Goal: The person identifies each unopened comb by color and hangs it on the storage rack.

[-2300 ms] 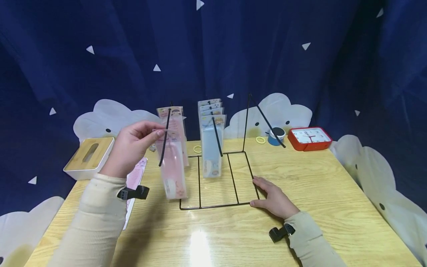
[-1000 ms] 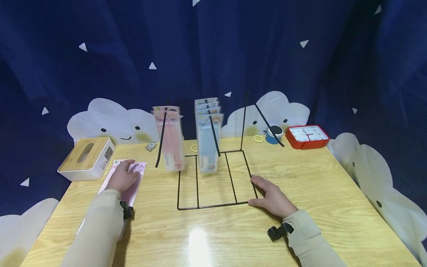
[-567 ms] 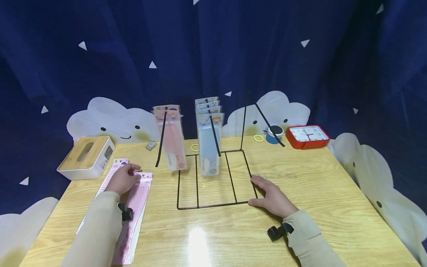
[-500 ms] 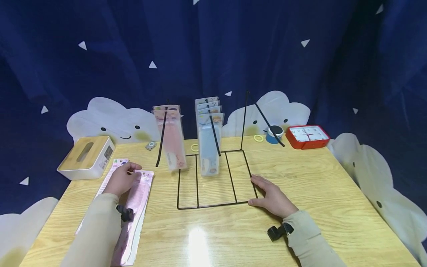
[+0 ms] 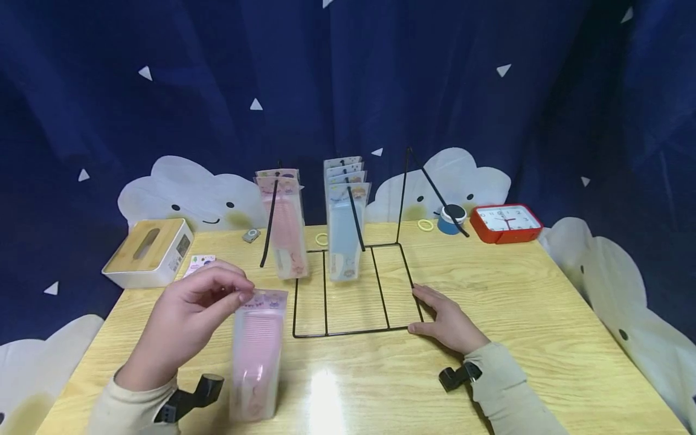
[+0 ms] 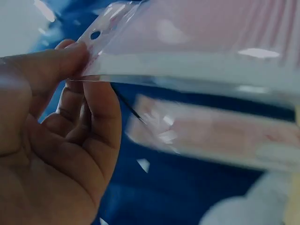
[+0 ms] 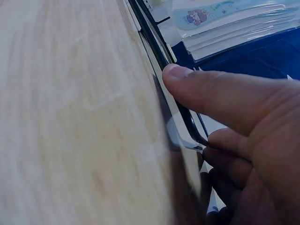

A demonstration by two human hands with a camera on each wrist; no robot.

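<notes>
Between thumb and fingers, my left hand (image 5: 187, 317) pinches the top corner of a pink comb (image 5: 258, 362) in a clear pack. The pack hangs above the table's near left; its punched hole shows beside the thumb in the left wrist view. My right hand (image 5: 451, 323) rests at the front right corner of a black wire display rack (image 5: 356, 332), thumb and fingers touching its base bars. Packaged pink combs (image 5: 288, 235) hang on the rack's left prong, and several packaged blue combs (image 5: 345, 232) on the middle one. Its right prong (image 5: 437, 190) carries nothing.
Partly hidden behind my left hand, another pink pack (image 5: 200, 261) lies on the table. A tissue box (image 5: 176, 257) stands at the left. Farther back are a small grey clip-like device (image 5: 251, 235), yellow rings (image 5: 425, 225), a blue-and-white jar (image 5: 449, 226) and a red clock (image 5: 505, 235).
My left hand earlier let go of a pink comb at the left prong and reached to the table. It has now lifted another pink comb up and rightward. The right hand stays at the rack.
</notes>
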